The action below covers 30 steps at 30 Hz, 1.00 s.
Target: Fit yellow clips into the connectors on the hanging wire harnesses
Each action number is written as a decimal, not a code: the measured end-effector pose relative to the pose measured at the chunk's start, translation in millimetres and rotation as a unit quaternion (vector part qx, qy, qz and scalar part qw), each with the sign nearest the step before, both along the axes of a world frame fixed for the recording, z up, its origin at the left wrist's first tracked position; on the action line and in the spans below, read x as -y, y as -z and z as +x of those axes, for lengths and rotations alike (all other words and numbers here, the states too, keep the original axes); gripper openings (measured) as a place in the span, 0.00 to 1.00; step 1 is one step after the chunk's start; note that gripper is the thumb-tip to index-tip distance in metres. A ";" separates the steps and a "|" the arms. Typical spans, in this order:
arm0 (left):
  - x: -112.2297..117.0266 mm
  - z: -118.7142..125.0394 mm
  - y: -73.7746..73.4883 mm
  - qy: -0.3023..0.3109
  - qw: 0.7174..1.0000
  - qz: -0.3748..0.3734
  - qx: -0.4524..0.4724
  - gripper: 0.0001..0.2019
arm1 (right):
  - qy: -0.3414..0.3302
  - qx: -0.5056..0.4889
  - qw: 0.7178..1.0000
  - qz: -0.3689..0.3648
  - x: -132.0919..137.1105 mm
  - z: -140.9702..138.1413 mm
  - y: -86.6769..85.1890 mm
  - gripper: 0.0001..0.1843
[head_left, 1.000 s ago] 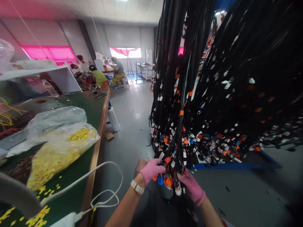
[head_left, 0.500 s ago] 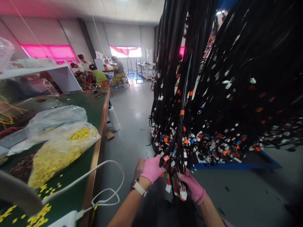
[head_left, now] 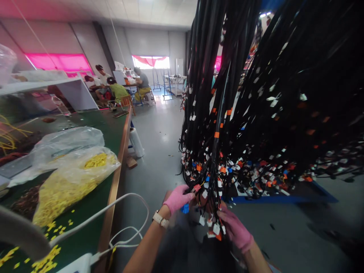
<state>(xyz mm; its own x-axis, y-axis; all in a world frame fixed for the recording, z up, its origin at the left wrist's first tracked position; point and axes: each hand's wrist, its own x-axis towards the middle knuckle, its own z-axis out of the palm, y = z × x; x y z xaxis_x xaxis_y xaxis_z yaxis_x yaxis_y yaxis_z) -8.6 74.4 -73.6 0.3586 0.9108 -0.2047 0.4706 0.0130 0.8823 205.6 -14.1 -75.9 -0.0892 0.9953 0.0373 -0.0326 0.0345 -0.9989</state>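
Bundles of black-sleeved wiring harness (head_left: 217, 151) hang in front of me, with white, orange and blue connectors at their lower ends. My left hand (head_left: 179, 198), in a pink glove, pinches a thin branch of harness wires on the left of the nearest bundle. A blue connector (head_left: 185, 208) dangles just below those fingers. Lower and to the right, my right hand (head_left: 235, 229), also in a pink glove, closes on the loose wire ends from the right side. Its fingertips are partly hidden behind the wires. White connectors (head_left: 216, 228) hang between my two hands.
A green bench (head_left: 113, 136) with a wooden edge runs along my left. Clear bags of yellow pieces (head_left: 68, 189) and a white cable (head_left: 113, 206) lie on it. More harnesses hang at right over a blue-edged rack (head_left: 273, 199). Several people sit at tables farther back.
My left hand has shifted left, away from the bundle's middle, and a blue connector now shows beneath it. My right hand has moved slightly right and down. The connectors between them have swung.
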 end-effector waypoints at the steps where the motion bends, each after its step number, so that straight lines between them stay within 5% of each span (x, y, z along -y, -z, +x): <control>1: 0.8 -1.7 -1.2 0.018 0.999 -0.022 0.024 0.08 | -0.011 -0.003 1.000 0.009 0.7 1.7 -2.2 0.09; 6: 10.9 -1.3 -4.6 0.113 0.978 -0.111 0.134 0.09 | -0.116 -0.070 0.991 -0.019 2.9 -1.2 1.4 0.22; 12: 21.2 9.1 -9.6 0.172 0.956 -0.147 0.188 0.08 | -0.064 -0.124 0.984 -0.111 5.2 -14.5 21.5 0.21; 18: 25.7 10.0 -22.0 0.213 0.947 -0.158 0.184 0.09 | -0.017 -0.167 0.976 -0.139 9.7 -28.7 22.2 0.23; 30: 30.1 29.1 -19.9 0.111 0.991 -0.047 -0.050 0.12 | 0.000 -0.135 0.984 -0.115 10.5 -37.0 41.9 0.18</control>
